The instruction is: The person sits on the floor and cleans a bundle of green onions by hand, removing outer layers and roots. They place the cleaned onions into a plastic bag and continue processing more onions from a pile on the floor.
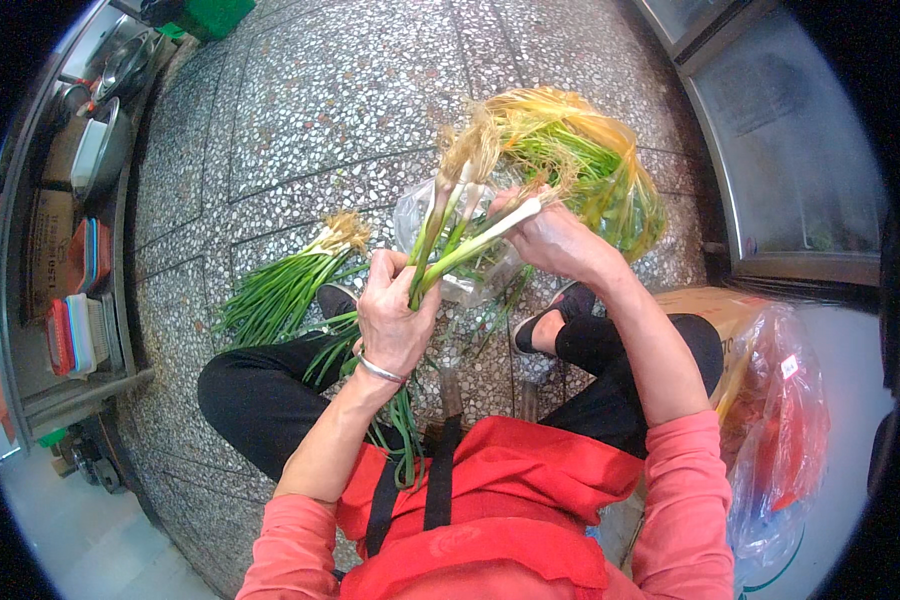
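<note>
My left hand (397, 315) is closed round the stalks of several scallions (439, 217), their roots pointing up and their green leaves hanging down over my lap. Close to the white end of one scallion, my right hand (551, 232) has its fingers bent; whether they pinch that stalk or a strip of its skin cannot be told. Beneath both hands an open clear plastic bag (480, 289) lies on the floor with green scraps in it. A pile of scallions (285, 292) rests on the floor at the left. Beyond my right hand is a yellow plastic bag (615, 142) full of more scallions.
At the left stands a metal shelf (131, 300) with bowls and plastic baskets (90, 255). A glass-doored cabinet (795, 150) is at the right. A cardboard box (705, 300) and a clear bag with red contents (780, 442) sit beside my right leg. A green container (217, 15) is at the top left.
</note>
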Tool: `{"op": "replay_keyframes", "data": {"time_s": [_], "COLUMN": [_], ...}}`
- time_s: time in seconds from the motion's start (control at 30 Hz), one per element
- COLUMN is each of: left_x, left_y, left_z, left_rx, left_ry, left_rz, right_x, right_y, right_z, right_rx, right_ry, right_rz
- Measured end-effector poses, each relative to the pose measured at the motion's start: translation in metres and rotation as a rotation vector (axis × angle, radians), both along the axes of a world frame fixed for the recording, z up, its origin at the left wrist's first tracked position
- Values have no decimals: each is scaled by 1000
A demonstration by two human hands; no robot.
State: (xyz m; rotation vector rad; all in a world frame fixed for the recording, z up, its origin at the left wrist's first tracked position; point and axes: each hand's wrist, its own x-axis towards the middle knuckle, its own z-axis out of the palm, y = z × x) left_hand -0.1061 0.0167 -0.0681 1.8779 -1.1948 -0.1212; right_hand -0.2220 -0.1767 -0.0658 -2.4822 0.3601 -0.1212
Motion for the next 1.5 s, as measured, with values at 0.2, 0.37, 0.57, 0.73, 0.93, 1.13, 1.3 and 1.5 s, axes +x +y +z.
{"op": "replay_keyframes", "data": {"time_s": [0.2,0.37,0.57,0.73,0.93,1.13,1.3,1.5], "left_x": [0,-2,-6,-5,-3,-4,-4,0], "left_y": [0,0,0,0,0,0,0,0], "left_z": [0,1,2,1,0,-1,-1,-3], "left_rx": [7,30,34,40,65,82,50,56], "left_ry": [-26,-48,-15,9,56,26,3,127], "left_rz": [-3,-32,-43,-39,-16,-36,-58,-19], "right_x": [-5,-5,-6,-7,-7,-8,-8,-1], "right_y": [3,-2,-9,-3,-3,-5,0,-3], "right_z": [12,4,-7,-2,8,9,7,10], "right_rx": [221,77,6,35,207,212,203,308], "right_ry": [-32,-25,176,125,38,148,107,67], "right_rz": [-13,110,142,111,47,62,21,-52]}}
